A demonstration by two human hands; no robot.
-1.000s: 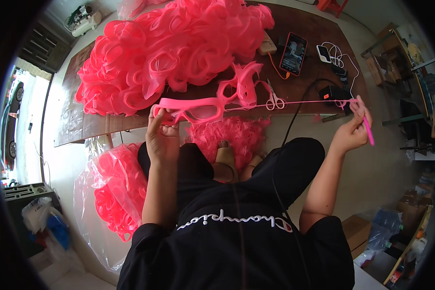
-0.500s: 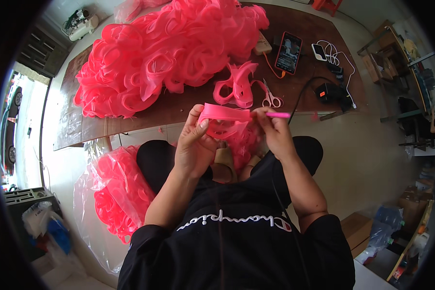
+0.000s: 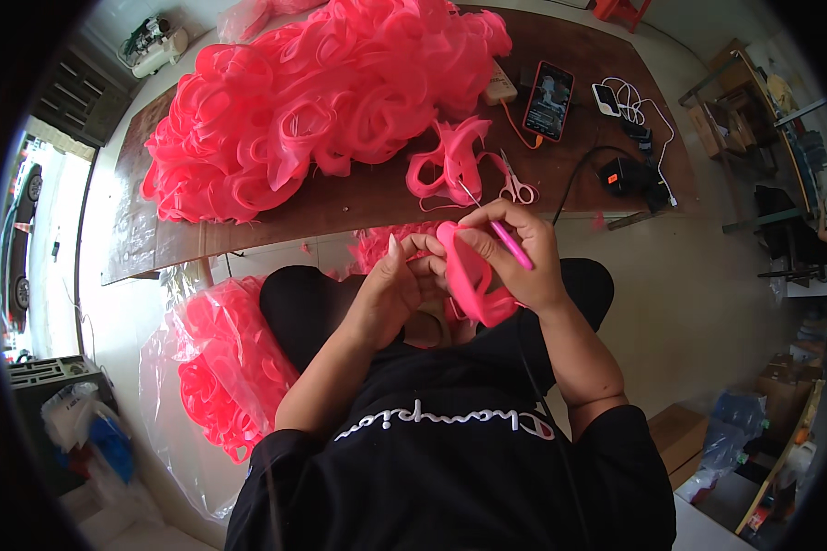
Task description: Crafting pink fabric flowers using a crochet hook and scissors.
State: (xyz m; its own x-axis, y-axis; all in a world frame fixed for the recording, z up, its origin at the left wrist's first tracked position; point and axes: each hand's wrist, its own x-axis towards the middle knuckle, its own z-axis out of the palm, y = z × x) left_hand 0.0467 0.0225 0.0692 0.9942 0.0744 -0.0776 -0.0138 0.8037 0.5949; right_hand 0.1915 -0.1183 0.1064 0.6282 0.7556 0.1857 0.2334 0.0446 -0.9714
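My right hand (image 3: 529, 250) is closed on a slim tool (image 3: 513, 245) with a bright pink handle and a thin metal shaft pointing away from me. Between the same hand's thumb and fingers is a pink rubbery band (image 3: 469, 289), its loop hanging below. Curled beside the band, my left hand (image 3: 400, 289) has its thumb raised apart from its fingers; the fingertips reach the band's edge, partly hidden. Just beyond my hands, on the brown table (image 3: 340, 216), lie another pink looped piece (image 3: 452, 165) and scissors (image 3: 516, 184) with pale handles.
A large heap of pink loops (image 3: 312, 101) covers the table's left. Phone (image 3: 549, 101), white device (image 3: 606, 98) with cable, and black adapter (image 3: 623, 174) lie at right. A clear bag of pink loops (image 3: 230, 367) stands by my left leg; more pink pieces (image 3: 386, 246) lie below the table edge.
The band went from stretched between both hands to hanging from my right hand. The tool turned, its metal tip now pointing away. My left thumb has come off the band.
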